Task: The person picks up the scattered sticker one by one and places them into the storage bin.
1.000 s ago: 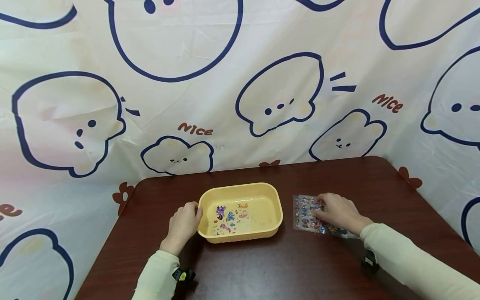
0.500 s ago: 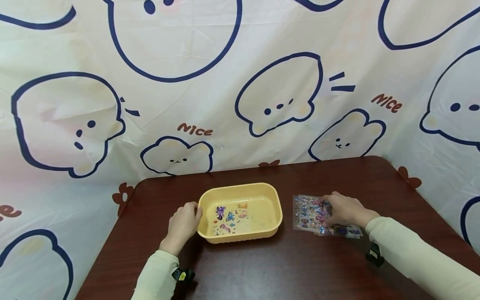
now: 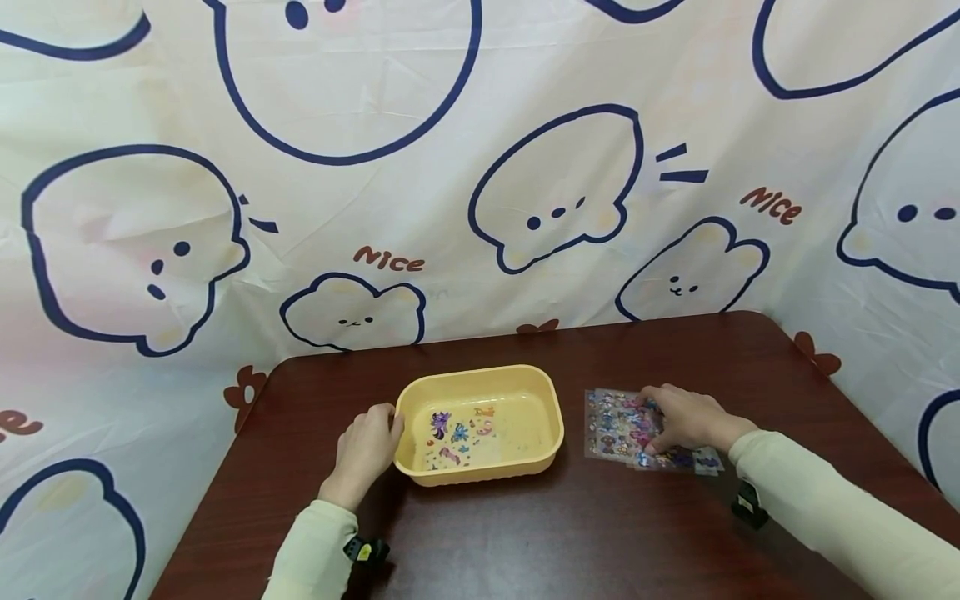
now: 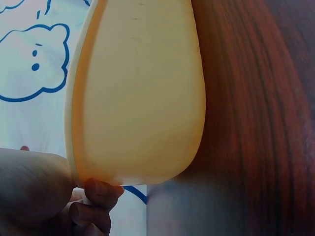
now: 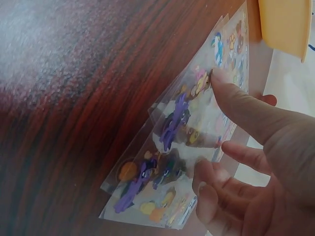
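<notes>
A shallow yellow plastic tray (image 3: 517, 474) stands on the dark table, with colourful pony stickers (image 3: 441, 424) on the left part of its floor. At its left end my left hand (image 3: 365, 450) holds the rim, and the left wrist view shows curled fingers (image 4: 102, 192) at the tray's edge. Right of the tray lie several overlapping transparent sticker sheets (image 3: 613, 425), printed with small pony figures. My right hand (image 3: 690, 419) rests over them, thumb and fingers spread apart. In the right wrist view its thumb touches the top sheet, while part of the sheets is hidden behind the fingers.
The dark wood-grain table (image 3: 510, 542) has rounded far corners. A pale cloth (image 3: 450, 208) with cartoon drawings hangs close behind it and at both sides. A gap of bare tabletop separates the tray from the sheets.
My right hand has shifted slightly right across the sticker sheets, and its thumb and fingers have spread, uncovering more of them. The left hand and the tray have stayed put.
</notes>
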Motion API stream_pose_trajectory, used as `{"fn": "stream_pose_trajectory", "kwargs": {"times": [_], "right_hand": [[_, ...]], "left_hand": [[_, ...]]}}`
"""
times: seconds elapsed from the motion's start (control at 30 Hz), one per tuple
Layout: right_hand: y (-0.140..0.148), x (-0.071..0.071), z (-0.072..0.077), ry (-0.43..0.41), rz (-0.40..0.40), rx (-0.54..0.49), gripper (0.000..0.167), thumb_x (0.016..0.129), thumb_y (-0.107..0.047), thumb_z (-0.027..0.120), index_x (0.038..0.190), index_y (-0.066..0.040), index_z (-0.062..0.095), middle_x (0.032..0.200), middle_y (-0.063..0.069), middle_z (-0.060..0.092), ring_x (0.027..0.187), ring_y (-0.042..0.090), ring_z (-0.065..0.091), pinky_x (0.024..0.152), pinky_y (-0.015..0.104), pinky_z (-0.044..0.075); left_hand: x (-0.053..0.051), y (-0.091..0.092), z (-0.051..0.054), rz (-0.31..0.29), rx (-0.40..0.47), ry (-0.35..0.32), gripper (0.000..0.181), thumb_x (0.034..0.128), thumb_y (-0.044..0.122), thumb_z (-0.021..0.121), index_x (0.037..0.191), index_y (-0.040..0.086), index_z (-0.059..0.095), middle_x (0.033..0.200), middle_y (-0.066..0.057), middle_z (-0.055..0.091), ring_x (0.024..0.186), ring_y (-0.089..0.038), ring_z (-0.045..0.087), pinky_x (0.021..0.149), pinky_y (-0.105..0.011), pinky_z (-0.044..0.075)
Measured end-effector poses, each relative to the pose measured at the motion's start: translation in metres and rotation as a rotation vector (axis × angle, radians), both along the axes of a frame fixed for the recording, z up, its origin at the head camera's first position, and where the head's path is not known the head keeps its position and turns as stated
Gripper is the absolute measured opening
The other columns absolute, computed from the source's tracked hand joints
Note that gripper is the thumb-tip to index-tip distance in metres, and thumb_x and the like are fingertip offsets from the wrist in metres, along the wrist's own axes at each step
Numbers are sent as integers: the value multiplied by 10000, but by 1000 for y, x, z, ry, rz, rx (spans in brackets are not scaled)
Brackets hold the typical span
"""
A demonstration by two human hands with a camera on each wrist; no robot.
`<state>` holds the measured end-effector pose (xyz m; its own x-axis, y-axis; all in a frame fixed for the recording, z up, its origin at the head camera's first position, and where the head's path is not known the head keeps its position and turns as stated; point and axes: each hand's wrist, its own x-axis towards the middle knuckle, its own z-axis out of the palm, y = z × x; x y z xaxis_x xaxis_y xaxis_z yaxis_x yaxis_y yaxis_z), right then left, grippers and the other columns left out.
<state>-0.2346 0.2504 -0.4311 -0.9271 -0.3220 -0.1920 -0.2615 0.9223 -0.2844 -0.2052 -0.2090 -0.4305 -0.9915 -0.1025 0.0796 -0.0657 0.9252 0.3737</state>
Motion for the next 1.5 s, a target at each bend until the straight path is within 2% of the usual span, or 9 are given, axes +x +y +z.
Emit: {"fn": "stream_pose_trajectory", "kwargs": {"times": [0.23, 0.47, 0.67, 0.8, 1.0, 1.33, 1.5], "right_hand": [[2, -3, -5, -9, -4, -2, 906, 710, -443, 897, 1429, -25, 536, 1232, 212, 550, 891, 232, 545, 694, 396, 493], [4, -6, -8, 2, 6, -13, 889, 720, -427, 895, 1426, -14, 547, 1315, 249, 519, 922, 227, 564, 662, 367, 471], [5, -7, -8, 15, -11, -39, 825, 721, -435, 892, 1347, 9, 590, 1247, 219, 557, 985, 274, 586, 792, 494, 526], [6, -7, -9, 37, -15, -54, 787, 726, -462, 883, 1299, 4, 613, 1232, 216, 575, 978, 276, 587, 811, 524, 519], [5, -5, -12, 90, -14, -47, 753, 721, -500, 877, 1255, -26, 638, 1213, 182, 605, 940, 231, 594, 754, 482, 515], [0, -4, -11, 156, -2, -20, 660, 698, -501, 890, 1147, -97, 622, 989, 27, 647, 775, 142, 522, 620, 329, 429], [0, -4, -14, 161, -7, -17, 732, 689, -529, 886, 1209, -96, 605, 1065, 78, 670, 842, 172, 576, 676, 403, 497]], "left_hand": [[0, -2, -2, -4, 2, -4, 304, 1013, 237, 563, 1135, -8, 695, 903, -165, 728, 638, -213, 599, 566, -400, 475], [-1, -2, -2, 2, 2, -11, 306, 1013, 232, 563, 1149, -9, 693, 926, -166, 732, 645, -210, 602, 577, -402, 482], [0, -1, 0, 1, 6, -6, 315, 1016, 227, 557, 1160, -21, 688, 937, -174, 732, 652, -208, 605, 577, -400, 486], [1, 0, 1, 5, 12, -11, 319, 1017, 224, 559, 1170, -26, 685, 933, -173, 729, 648, -202, 600, 576, -390, 484], [2, 0, 1, 7, 11, -12, 313, 1017, 227, 558, 1159, -22, 685, 911, -164, 724, 636, -199, 588, 570, -384, 476], [3, 1, 1, 18, 11, -5, 323, 1019, 223, 552, 1178, -28, 677, 971, -187, 732, 689, -229, 630, 627, -443, 513], [2, 1, 0, 14, 10, -5, 320, 1019, 220, 553, 1182, -27, 676, 976, -189, 733, 687, -229, 634, 614, -434, 509]]}}
